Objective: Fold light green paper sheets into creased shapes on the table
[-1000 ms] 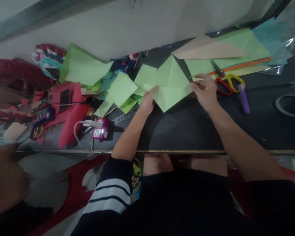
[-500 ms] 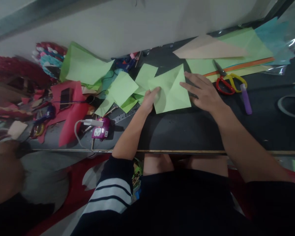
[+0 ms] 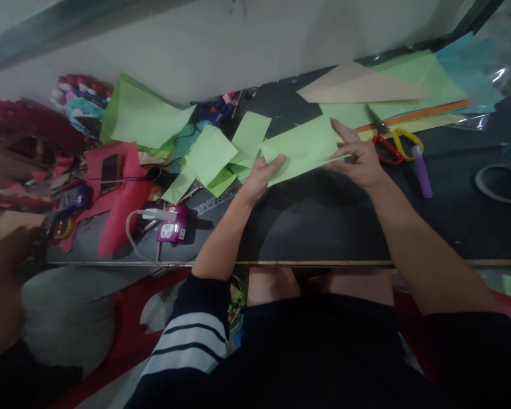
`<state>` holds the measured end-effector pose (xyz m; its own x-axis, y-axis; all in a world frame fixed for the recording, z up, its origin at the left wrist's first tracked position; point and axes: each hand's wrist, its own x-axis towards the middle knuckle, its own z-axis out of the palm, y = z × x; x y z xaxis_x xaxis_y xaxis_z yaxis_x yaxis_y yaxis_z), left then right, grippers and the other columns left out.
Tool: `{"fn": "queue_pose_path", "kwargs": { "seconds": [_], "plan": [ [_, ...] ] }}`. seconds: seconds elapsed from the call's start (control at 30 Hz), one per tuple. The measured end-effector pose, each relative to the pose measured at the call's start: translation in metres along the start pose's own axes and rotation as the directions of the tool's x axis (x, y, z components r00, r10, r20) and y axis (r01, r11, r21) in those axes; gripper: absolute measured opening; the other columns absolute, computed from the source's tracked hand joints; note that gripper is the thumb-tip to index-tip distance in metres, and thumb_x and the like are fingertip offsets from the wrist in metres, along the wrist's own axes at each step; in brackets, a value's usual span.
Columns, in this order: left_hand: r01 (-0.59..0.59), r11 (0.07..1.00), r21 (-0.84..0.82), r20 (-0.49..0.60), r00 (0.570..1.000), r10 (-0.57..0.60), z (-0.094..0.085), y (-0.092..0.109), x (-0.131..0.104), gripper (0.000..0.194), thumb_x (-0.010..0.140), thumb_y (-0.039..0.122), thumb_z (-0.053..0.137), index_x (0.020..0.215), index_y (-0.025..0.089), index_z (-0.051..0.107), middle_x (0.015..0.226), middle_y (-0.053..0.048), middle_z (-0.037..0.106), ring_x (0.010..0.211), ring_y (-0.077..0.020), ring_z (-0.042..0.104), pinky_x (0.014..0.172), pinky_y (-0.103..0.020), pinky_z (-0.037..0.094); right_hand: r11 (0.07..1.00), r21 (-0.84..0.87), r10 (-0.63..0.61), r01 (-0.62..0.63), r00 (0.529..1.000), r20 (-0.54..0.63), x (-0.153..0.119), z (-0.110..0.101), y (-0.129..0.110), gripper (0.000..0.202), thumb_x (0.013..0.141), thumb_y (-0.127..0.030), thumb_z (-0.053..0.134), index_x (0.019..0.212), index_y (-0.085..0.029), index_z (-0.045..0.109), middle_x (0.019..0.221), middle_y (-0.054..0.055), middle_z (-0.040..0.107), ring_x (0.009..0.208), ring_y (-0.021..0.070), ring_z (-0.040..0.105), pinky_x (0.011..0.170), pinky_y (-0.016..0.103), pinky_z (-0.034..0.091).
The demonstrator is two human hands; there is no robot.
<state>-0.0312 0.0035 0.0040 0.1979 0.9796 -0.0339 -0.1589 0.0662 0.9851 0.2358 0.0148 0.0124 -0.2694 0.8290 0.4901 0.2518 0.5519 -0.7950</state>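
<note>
A pale green sheet of paper (image 3: 303, 141) is held between my two hands above the dark table. My left hand (image 3: 262, 177) grips its left end, thumb on top and the other fingers underneath. At the right end, my right hand (image 3: 355, 156) pinches the lower edge between thumb and fingers, with one finger stretched out along the side. The sheet looks folded over, its lower edge running as one straight line between the hands. More green paper pieces (image 3: 213, 154) lie just left of my left hand.
Scissors (image 3: 394, 142) with red and yellow handles and a purple glue stick (image 3: 421, 172) lie to the right, near a tape ring (image 3: 502, 183). Coloured sheets (image 3: 409, 85) lie behind. A purple plug adapter (image 3: 172, 225) and red paper (image 3: 125, 207) are leftward, beside another person's hand (image 3: 8, 247).
The right side of the green sheet has been folded or turned over, so it looks narrower. My right hand has gone from spread fingers to pinching its edge. The other person's hand has moved.
</note>
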Motion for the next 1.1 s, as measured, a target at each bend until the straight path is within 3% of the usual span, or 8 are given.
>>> {"fn": "queue_pose_path", "kwargs": {
  "seconds": [0.1,0.17,0.23,0.37,0.5,0.57,0.77,1.1],
  "plan": [
    [0.027,0.999,0.037,0.134,0.991,-0.032,0.004,0.003,-0.004,0.052,0.075,0.061,0.093,0.098,0.016,0.079,0.098,-0.014,0.084,0.096,-0.0303,0.084,0.078,-0.036,0.07,0.976,0.213,0.071,-0.04,0.988,-0.14,0.0,0.016,-0.003,0.056,0.071,-0.079,0.088,0.06,-0.026,0.072,0.093,0.006,0.079,0.096,0.0254,0.074,0.092,0.046,0.062],
    [0.034,0.999,0.021,0.175,0.984,-0.037,0.005,0.001,-0.004,0.053,0.069,0.058,0.095,0.098,0.016,0.08,0.098,-0.014,0.085,0.094,-0.0293,0.084,0.076,-0.034,0.069,0.956,0.279,0.161,-0.086,0.952,-0.259,-0.001,0.024,-0.002,0.058,0.071,-0.074,0.09,0.056,-0.025,0.064,0.066,0.0,0.062,0.066,0.0162,0.06,0.068,0.037,0.057],
    [0.039,0.999,0.017,0.196,0.98,-0.041,0.005,-0.002,-0.003,0.053,0.064,0.056,0.097,0.097,0.018,0.08,0.099,-0.012,0.085,0.095,-0.0297,0.085,0.077,-0.034,0.068,0.945,0.297,0.241,-0.135,0.903,-0.355,-0.001,0.029,0.001,0.059,0.073,-0.068,0.092,0.055,-0.024,0.057,0.058,-0.004,0.05,0.056,0.0117,0.046,0.055,0.032,0.047],
    [0.072,0.997,-0.01,0.2,0.977,-0.069,-0.001,-0.004,-0.001,0.062,0.071,0.075,0.086,0.096,0.019,0.082,0.094,-0.01,0.086,0.102,-0.0328,0.084,0.08,-0.038,0.069,0.932,0.323,0.283,-0.168,0.892,-0.353,-0.003,0.028,0.006,0.052,0.069,-0.06,0.098,0.076,-0.026,0.059,0.07,-0.003,0.062,0.061,0.0126,0.054,0.055,0.029,0.047],
    [0.108,0.993,-0.045,0.252,0.963,-0.094,-0.01,0.007,-0.001,0.091,0.085,0.095,0.054,0.113,0.013,0.084,0.106,-0.015,0.086,0.114,-0.0336,0.082,0.087,-0.041,0.068,0.904,0.348,0.344,-0.247,0.905,-0.25,-0.004,0.024,0.0,0.06,0.061,-0.048,0.104,0.099,-0.03,0.061,0.082,-0.004,0.072,0.069,0.0162,0.066,0.062,0.032,0.055],
    [0.116,0.993,-0.017,0.274,0.956,-0.106,-0.011,0.012,-0.001,0.094,0.084,0.096,0.056,0.117,0.012,0.084,0.107,-0.015,0.086,0.109,-0.0315,0.083,0.083,-0.037,0.067,0.885,0.357,0.375,-0.3,0.913,-0.161,-0.004,0.025,-0.007,0.063,0.057,-0.041,0.105,0.104,-0.03,0.065,0.079,-0.005,0.071,0.069,0.0173,0.068,0.063,0.032,0.058],
    [0.037,0.987,0.159,0.298,0.951,-0.084,0.008,0.021,-0.014,0.071,0.064,0.075,0.094,0.105,0.018,0.086,0.096,-0.009,0.087,0.088,-0.0231,0.083,0.071,-0.027,0.064,0.842,0.38,0.404,-0.383,0.914,0.025,-0.005,0.036,-0.026,0.066,0.05,-0.039,0.105,0.106,-0.026,0.074,0.067,-0.007,0.069,0.06,0.016,0.063,0.056,0.029,0.054],
    [-0.023,0.964,0.266,0.194,0.981,-0.03,0.026,0.024,-0.025,0.041,0.078,0.048,0.094,0.101,0.015,0.087,0.095,-0.009,0.087,0.081,-0.0193,0.081,0.068,-0.025,0.064,0.828,0.449,0.448,-0.336,0.878,-0.167,-0.002,0.053,-0.036,0.049,0.052,-0.066,0.101,0.07,-0.024,0.082,0.077,0.0,0.078,0.071,0.016,0.068,0.063,0.03,0.058]
  ]
}}
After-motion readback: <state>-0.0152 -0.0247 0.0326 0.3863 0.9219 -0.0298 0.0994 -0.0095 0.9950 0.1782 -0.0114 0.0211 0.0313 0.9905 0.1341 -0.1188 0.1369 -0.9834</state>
